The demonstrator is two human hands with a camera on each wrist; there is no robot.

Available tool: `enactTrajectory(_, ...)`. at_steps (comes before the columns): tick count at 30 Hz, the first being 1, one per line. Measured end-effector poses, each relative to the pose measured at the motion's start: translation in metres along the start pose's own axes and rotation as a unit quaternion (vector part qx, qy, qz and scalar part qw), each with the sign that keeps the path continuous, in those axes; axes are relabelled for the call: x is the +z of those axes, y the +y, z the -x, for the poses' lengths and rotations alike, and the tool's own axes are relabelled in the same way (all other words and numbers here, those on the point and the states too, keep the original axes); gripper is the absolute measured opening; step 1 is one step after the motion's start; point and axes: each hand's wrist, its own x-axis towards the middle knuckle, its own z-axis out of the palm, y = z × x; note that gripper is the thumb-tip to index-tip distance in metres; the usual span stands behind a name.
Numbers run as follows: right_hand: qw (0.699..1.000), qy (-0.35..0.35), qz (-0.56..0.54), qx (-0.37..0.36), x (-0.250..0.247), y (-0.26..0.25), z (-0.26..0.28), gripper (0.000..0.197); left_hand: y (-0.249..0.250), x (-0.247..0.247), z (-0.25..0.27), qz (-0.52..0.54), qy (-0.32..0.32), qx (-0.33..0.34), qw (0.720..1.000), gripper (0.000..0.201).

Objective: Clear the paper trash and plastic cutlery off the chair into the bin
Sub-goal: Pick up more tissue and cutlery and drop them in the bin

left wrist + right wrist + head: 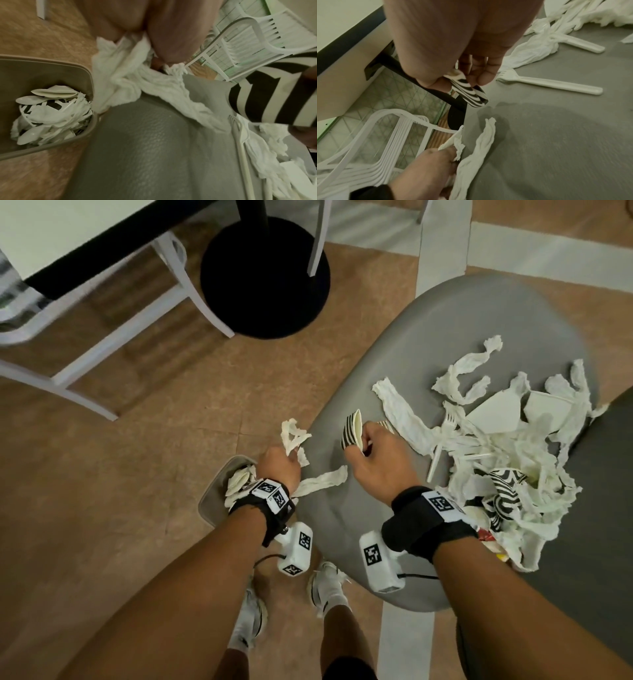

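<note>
My left hand (279, 462) grips torn white paper strips (293, 436) at the left edge of the grey chair seat (445, 337), just above the beige bin (214, 491). The left wrist view shows those paper strips (120, 75) hanging from my fingers, and the bin (51, 65) beside the seat holding white spoons and paper scraps. My right hand (368, 446) pinches a flattened black-and-white striped paper cup (352, 431) over the seat; the same cup (469, 93) shows in the right wrist view. More paper, white plastic forks (445, 440) and striped scraps are piled on the right of the seat.
A black round table base (265, 278) and white chair legs (144, 313) stand on the brown floor beyond the seat. A white table edge (68, 237) is at top left. My feet in white shoes (329, 587) stand below the seat's front edge.
</note>
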Motion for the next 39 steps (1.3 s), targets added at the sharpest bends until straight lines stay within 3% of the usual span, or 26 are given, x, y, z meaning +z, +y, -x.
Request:
enactTrajectory(3,1.0,0.0,0.003,0.001,0.004,-0.003,0.002,0.023,-0.005,-0.002,0.007,0.022,0.02,0.008,1.0,0.03)
enactTrajectory(7,1.0,-0.004,-0.004,0.022,0.015,-0.007,0.003,0.018,-0.018,-0.01,0.014,0.064,0.042,-0.021,0.997,0.038)
enactTrajectory(14,0.998,-0.024,-0.049,0.019,0.062,-0.028,0.013,0.018,-0.061,-0.043,0.025,0.007,0.039,-0.057,0.998,0.039)
enactTrajectory(22,0.994,-0.1,-0.041,0.035,0.155,-0.049,0.032,0.026,-0.145,-0.035,0.005,0.094,-0.08,-0.031,0.992,0.032)
enactTrajectory(26,0.99,-0.124,0.002,0.064,0.193,-0.043,0.034,0.028,-0.185,-0.023,-0.006,0.153,-0.142,-0.028,0.978,0.064)
enactTrajectory(29,0.985,-0.141,0.049,0.083,0.216,-0.033,0.03,0.03,-0.208,-0.026,-0.013,0.118,-0.168,0.011,0.979,0.076)
enactTrajectory(32,0.971,-0.194,0.091,0.102,0.24,-0.018,0.024,0.038,-0.23,-0.027,-0.019,0.011,-0.12,0.084,0.989,0.069)
enactTrajectory(34,0.961,-0.228,0.116,0.108,0.253,-0.011,0.018,0.047,-0.244,-0.026,-0.025,-0.048,-0.056,0.094,0.993,0.056)
enactTrajectory(37,0.953,-0.249,0.133,0.106,0.267,-0.007,0.01,0.048,-0.265,-0.021,-0.04,-0.107,0.026,0.052,0.993,0.039)
enactTrajectory(39,0.956,-0.242,0.131,0.098,0.276,-0.004,0.003,0.041,-0.277,-0.015,-0.05,-0.111,0.016,-0.002,0.994,0.033)
